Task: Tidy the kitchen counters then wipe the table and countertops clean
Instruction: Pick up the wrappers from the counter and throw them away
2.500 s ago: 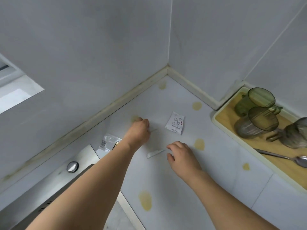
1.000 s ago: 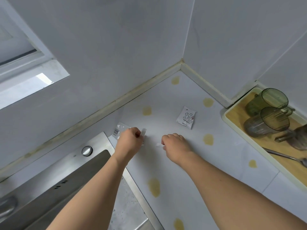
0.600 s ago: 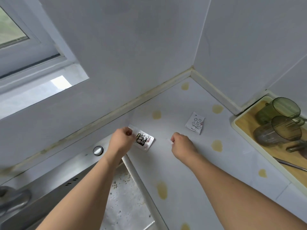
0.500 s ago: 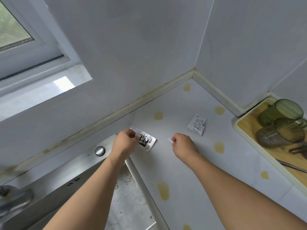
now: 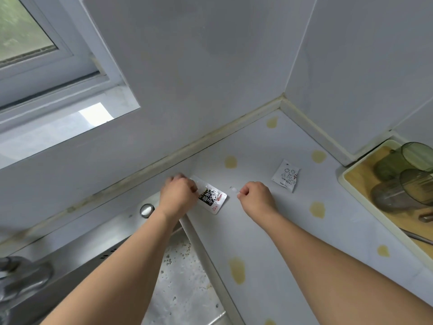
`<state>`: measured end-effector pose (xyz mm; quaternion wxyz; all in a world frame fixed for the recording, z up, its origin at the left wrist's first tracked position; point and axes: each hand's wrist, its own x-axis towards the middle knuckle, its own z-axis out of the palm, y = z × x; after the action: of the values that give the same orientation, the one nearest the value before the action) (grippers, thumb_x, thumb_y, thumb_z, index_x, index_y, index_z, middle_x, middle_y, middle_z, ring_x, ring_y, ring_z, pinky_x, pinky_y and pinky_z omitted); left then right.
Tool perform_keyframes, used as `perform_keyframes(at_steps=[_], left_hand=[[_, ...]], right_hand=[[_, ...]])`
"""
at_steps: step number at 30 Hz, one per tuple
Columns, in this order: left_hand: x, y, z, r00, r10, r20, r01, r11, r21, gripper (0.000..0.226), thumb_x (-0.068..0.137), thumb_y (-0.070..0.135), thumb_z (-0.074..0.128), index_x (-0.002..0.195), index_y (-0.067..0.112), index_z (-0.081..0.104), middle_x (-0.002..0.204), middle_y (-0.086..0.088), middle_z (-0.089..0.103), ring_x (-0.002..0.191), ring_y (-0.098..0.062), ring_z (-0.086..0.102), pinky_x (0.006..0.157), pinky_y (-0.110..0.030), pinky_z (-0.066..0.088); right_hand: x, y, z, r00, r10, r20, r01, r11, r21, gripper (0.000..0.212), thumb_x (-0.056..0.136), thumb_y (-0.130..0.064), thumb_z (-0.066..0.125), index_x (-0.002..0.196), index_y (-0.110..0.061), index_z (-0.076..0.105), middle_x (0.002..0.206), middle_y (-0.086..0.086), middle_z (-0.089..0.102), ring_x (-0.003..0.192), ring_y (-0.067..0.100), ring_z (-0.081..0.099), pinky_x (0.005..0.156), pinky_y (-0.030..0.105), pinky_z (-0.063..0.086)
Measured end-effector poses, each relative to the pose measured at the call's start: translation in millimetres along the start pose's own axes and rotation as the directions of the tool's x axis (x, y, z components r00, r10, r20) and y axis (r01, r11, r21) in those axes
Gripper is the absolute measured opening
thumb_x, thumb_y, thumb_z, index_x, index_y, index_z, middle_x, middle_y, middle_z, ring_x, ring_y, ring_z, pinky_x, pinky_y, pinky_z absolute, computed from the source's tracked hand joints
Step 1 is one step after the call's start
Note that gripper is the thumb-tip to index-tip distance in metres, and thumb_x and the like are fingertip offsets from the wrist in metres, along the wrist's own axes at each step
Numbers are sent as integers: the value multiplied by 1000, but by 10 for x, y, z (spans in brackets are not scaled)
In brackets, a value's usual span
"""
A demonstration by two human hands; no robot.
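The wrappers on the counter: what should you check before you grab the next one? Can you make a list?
1. Left hand grips the black sachet: ok.
2. Right hand pinches the small white scrap: ok.
3. White packet picked up: not ok, lies apart on the countertop.
4. Free fingers for it: cannot tell.
5. Yellow spots wiped: not ok.
6. Tray clear of the reach: ok.

A home kitchen: steel sink (image 5: 98, 252) set in a countertop (image 5: 269, 231), window (image 5: 35, 43), tray (image 5: 365, 202) of mugs (image 5: 403, 160).
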<state>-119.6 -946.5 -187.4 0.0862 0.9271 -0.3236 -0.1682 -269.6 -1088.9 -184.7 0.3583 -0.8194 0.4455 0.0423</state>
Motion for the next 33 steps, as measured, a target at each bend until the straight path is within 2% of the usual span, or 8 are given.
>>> perform_keyframes(at_steps=[3, 6, 11, 15, 21, 25, 27, 33], left_hand=[[131, 113, 7, 913, 385, 132, -407, 861, 304, 21, 91, 29, 57, 106, 27, 72, 142, 7, 43, 134, -25, 29, 107, -37, 22], [283, 207, -33, 832, 494, 252, -554, 715, 426, 30, 92, 21, 54, 119, 27, 64, 141, 8, 44, 139, -23, 23, 117, -46, 1], [428, 266, -47, 835, 449, 317, -549, 714, 435, 38, 86, 13, 58, 121, 26, 53, 115, 6, 57, 123, -24, 36, 116, -55, 2], [448, 263, 4, 860, 403, 314, -501, 785, 364, 28, 81, 12, 58, 105, 21, 48, 101, 4, 63, 105, -24, 44, 99, -42, 22], [409, 247, 6, 885, 364, 290, -438, 863, 254, 33, 83, 28, 64, 109, 20, 46, 95, 3, 63, 98, -21, 48, 89, -34, 25], [389, 287, -11, 897, 282, 340, -379, 887, 264, 20, 79, 19, 67, 94, 23, 55, 82, 4, 60, 89, -20, 49, 83, -34, 21], [393, 340, -36, 914, 239, 328, -335, 901, 278, 15, 79, 17, 66, 78, 23, 52, 71, 6, 51, 79, -21, 48, 84, -35, 22], [394, 764, -66, 961, 207, 186, -221, 974, 59, 22, 81, 21, 65, 68, 22, 47, 68, 10, 49, 78, -17, 48, 84, -34, 26]], right_hand=[[45, 112, -44, 998, 59, -33, -59, 998, -12, 9, 94, -19, 56, 85, -19, 57, 113, 10, 58, 100, 28, 58, 82, 30, 44], [86, 197, -60, 995, 90, -30, -92, 995, -41, 13, 95, -17, 53, 96, -10, 64, 115, 13, 57, 101, 31, 57, 80, 30, 42], [113, 238, -72, 985, 168, -51, -166, 986, 34, 11, 93, -19, 57, 84, -18, 63, 108, 12, 65, 97, 31, 60, 73, 28, 42], [94, 259, -148, 972, 229, -58, -219, 966, 134, 24, 92, -19, 58, 68, -24, 54, 102, 9, 69, 91, 28, 62, 72, 28, 44], [82, 334, -271, 959, 272, -79, -256, 951, 172, 26, 92, -16, 55, 67, -24, 55, 89, 5, 65, 78, 24, 56, 67, 27, 44], [101, 399, -323, 951, 294, -99, -278, 949, 152, 14, 92, -17, 55, 80, -22, 61, 91, 3, 63, 82, 26, 59, 67, 25, 43], [169, 440, -348, 929, 342, -139, -318, 933, 166, 10, 89, -22, 58, 86, -23, 67, 106, 7, 66, 96, 31, 61, 78, 30, 50], [445, 575, -620, 781, 586, -214, -569, 810, 141, 44, 90, -30, 59, 124, -3, 55, 130, 14, 42, 119, 33, 41, 98, 41, 42]])
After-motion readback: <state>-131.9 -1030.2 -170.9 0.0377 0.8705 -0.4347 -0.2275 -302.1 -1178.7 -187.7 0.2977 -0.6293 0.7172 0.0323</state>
